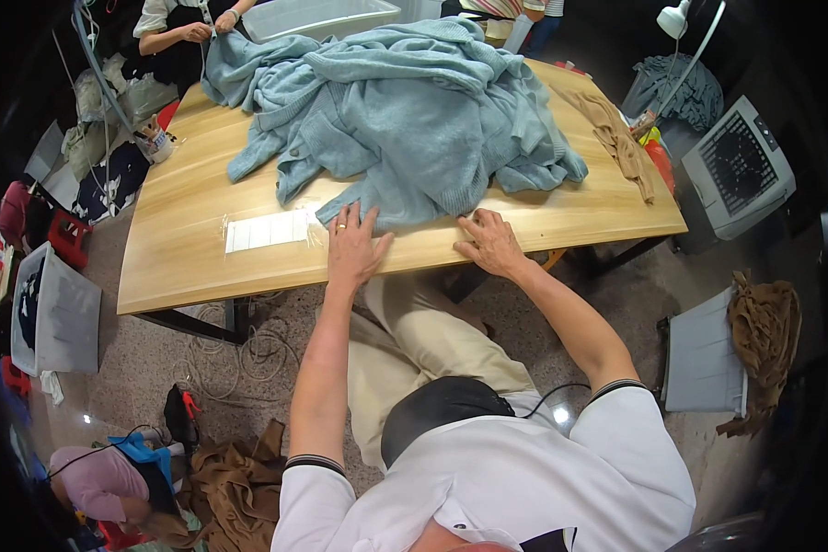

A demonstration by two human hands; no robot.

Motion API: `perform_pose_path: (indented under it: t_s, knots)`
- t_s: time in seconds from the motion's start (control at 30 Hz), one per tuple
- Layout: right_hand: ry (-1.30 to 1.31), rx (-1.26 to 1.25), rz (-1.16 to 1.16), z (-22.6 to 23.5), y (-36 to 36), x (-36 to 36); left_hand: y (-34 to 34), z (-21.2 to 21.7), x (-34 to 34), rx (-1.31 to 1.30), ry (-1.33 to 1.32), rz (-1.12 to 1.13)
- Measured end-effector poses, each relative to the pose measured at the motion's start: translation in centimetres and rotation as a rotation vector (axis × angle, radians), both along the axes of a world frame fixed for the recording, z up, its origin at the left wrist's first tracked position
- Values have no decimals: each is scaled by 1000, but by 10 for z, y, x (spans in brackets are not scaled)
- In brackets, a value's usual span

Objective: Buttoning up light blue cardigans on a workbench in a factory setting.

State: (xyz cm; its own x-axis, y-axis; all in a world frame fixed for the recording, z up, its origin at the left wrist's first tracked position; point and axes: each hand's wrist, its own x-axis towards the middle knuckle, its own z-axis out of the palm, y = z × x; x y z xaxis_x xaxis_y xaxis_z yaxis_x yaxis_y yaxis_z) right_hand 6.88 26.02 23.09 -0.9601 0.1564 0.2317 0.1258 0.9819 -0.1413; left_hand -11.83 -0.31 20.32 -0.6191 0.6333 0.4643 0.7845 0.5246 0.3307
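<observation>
A large heap of blue-grey knitted garments (405, 120) covers the middle and far part of the wooden table (184, 230). Its ribbed lower edge reaches toward me. My left hand (354, 247) lies with fingers spread over the near left corner of the knit, a ring on one finger. To its right, my right hand (492, 243) rests by the garment's near edge, thumb apart from the fingers; a small dark spot at its fingertips is too small to name. Beside my left hand, a white paper strip (267, 232) is taped to the tabletop.
Brown knitwear (616, 138) lies along the table's right side. Another person's hands (210, 28) hold the heap's far left end. A grey machine with a grille (741, 170) stands right, a bin with brown knits (708, 354) below it. Coiled cable (239, 359) lies on the floor.
</observation>
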Motion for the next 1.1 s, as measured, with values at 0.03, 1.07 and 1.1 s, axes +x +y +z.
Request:
perform_pose_path:
  t_s: [0.03,1.07,1.1]
  knots:
    - [1,2,6,-2,2,1,1,1,1,-4,-6,-3]
    - [252,-309,108,-4,18,-5,9,20,10,-222,-88,6]
    - [253,-316,103,-5,19,-4,10,19,10,-229,-81,7]
